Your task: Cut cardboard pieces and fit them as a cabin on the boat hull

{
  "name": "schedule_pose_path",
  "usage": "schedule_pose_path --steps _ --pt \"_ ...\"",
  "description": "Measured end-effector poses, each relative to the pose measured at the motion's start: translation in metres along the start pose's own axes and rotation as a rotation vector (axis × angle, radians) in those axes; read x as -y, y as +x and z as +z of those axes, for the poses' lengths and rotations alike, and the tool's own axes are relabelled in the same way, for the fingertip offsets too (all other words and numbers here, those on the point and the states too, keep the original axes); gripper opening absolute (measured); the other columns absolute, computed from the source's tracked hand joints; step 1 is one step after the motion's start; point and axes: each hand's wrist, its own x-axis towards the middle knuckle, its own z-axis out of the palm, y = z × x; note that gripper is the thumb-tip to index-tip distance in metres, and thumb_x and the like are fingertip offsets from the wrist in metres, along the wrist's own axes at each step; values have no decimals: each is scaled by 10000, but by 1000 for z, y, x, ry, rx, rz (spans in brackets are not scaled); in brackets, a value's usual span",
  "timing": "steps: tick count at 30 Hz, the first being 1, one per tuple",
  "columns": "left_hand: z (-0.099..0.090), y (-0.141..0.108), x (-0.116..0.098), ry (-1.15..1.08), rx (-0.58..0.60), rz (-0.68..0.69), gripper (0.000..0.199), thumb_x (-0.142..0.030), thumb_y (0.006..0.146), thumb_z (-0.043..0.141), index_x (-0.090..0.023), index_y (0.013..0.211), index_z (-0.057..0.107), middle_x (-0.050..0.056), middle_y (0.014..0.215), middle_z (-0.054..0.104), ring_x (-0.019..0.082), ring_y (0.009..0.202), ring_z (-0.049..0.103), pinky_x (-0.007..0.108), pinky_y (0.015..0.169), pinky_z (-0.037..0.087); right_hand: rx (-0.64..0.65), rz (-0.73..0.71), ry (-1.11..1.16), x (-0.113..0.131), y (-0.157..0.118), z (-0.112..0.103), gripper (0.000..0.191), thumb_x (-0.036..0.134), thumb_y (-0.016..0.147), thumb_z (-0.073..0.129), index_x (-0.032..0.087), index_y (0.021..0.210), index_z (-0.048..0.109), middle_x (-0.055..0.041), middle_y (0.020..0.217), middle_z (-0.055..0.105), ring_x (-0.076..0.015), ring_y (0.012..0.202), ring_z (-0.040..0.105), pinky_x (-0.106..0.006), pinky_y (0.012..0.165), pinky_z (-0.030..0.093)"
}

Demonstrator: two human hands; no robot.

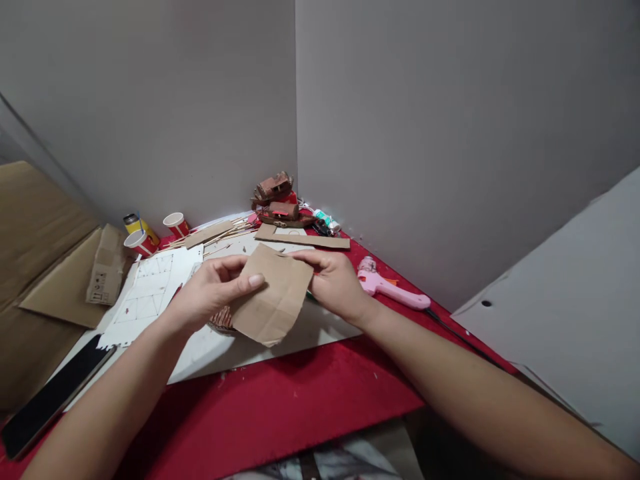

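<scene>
I count two hands (217, 287) (337, 287); one held cardboard piece (275, 293); two paper cups (141, 244) (177, 227); one glue gun (397, 291); one phone (56, 398).

One head view, forward and down over the nearby red table (280, 400)

A matt, creased surface is shown by the flat tan cardboard piece (274, 297), and a dull one by the large brown cardboard box (30, 227). Smooth plastic is seen in the pink gun-shaped tool (400, 291), and matt paper in the white line-drawn sheet (145, 303).
</scene>
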Motion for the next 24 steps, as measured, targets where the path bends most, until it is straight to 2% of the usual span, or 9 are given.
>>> schedule_pose_path --steps 3,5,10,13,16,19,24 --pt "-14 -5 -4 21 10 -56 283 -403 695 831 -198 883 778 64 782 754 178 643 688 239 567 520 68 5 9 -2 6 7 233 185 757 622 253 878 809 -12 899 796 -226 854 733 -360 792 571" --pt "-25 -12 -6 32 37 -113 301 -385 656 856 -189 865 766 72 771 743 174 619 675 233 536 505 132 14 22 -2 11 13 222 178 745 613 245 825 809 -8 832 788 -220 830 724 -344 770 560" --pt "-51 -29 -4 123 44 -147 345 -318 652 856 -178 939 726 8 576 627 80 411 473 168 372 311 287 222 87 1 24 35 276 64 647 576 206 737 795 26 676 722 -153 647 653 -268 630 523" --pt "-65 -33 5 132 7 -133 291 -303 653 855 -171 862 700 9 581 632 84 440 493 178 413 357 336 296 76 -4 30 50 265 16 604 590 171 701 782 42 570 656 -119 531 591 -233 542 487" --pt "-74 -33 17 139 -23 -104 269 -301 661 851 -161 802 670 21 591 651 109 506 556 196 483 416 356 335 40 -13 34 60 279 -15 590 581 151 700 776 40 552 640 -113 522 581 -214 517 461" --pt "-76 -35 29 166 -26 -80 273 -312 695 833 -148 822 655 35 632 687 123 566 598 211 542 449 372 351 -14 -18 35 64 330 -42 580 556 147 732 779 33 600 667 -116 570 600 -201 530 451" --pt "-73 -35 47 105 -67 -45 305 -277 707 838 -152 907 646 1 684 705 105 608 609 210 602 477 440 369 -100 -16 36 64 377 -66 560 565 134 794 781 30 649 693 -121 596 607 -198 540 448"
